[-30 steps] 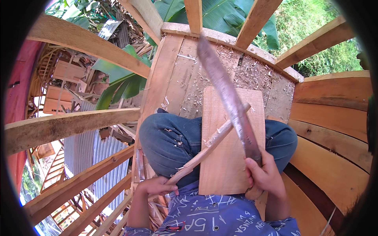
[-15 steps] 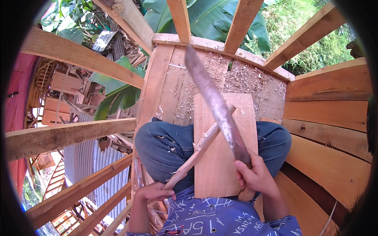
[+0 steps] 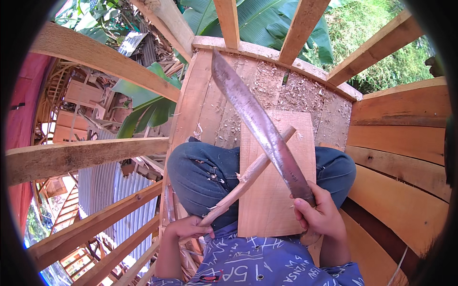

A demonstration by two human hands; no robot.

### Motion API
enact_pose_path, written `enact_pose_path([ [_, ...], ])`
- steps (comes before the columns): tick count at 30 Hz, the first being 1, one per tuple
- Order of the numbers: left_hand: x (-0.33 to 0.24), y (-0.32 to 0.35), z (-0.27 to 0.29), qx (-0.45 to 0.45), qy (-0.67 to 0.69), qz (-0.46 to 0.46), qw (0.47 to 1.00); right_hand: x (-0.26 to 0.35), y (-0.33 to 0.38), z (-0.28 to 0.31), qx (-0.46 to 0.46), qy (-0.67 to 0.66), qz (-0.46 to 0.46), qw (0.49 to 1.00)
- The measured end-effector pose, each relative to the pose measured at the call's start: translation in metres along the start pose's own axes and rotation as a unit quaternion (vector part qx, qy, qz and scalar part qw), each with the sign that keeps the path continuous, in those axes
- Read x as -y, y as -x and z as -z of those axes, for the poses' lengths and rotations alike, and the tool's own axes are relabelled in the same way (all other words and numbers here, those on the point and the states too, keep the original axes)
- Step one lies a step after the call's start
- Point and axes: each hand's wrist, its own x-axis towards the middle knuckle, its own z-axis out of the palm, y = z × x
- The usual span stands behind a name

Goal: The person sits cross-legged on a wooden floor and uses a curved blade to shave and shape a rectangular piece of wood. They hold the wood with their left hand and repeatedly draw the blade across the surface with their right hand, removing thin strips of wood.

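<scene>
Your right hand (image 3: 320,217) is clamped on the long blade (image 3: 260,125), your left hand (image 3: 187,227) on the stick (image 3: 248,174), which lies across the lap board (image 3: 276,190). The stick appears partly whittled; knots remain.

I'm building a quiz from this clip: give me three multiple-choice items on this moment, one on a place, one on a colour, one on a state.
1. Where does the flat wooden board rest?
A. across the person's lap
B. on the ground below
C. against a beam overhead

2. What colour are the trousers?
A. red
B. blue
C. white

3. What does the right hand do?
A. lies open and empty
B. grips the handle of the long blade
C. holds the stick

Answers: 1 A, the board lies over both thighs. 2 B, the denim is blue. 3 B, its fingers close around the handle, while the left hand holds the stick's near end.
</scene>
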Motion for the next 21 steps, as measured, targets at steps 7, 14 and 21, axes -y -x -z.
enact_pose_path([
  [7,0.001,-0.001,0.002,0.001,-0.004,0.005,1.0,-0.012,-0.001,-0.015,-0.034,-0.033,-0.014,0.999],
  [14,-0.005,0.002,-0.001,-0.008,-0.026,-0.003,1.0,-0.012,-0.002,-0.01,0.013,0.021,-0.003,1.0],
  [21,-0.011,0.004,-0.004,-0.041,-0.066,0.041,0.996,-0.021,-0.002,-0.022,-0.043,0.023,0.005,0.999],
])
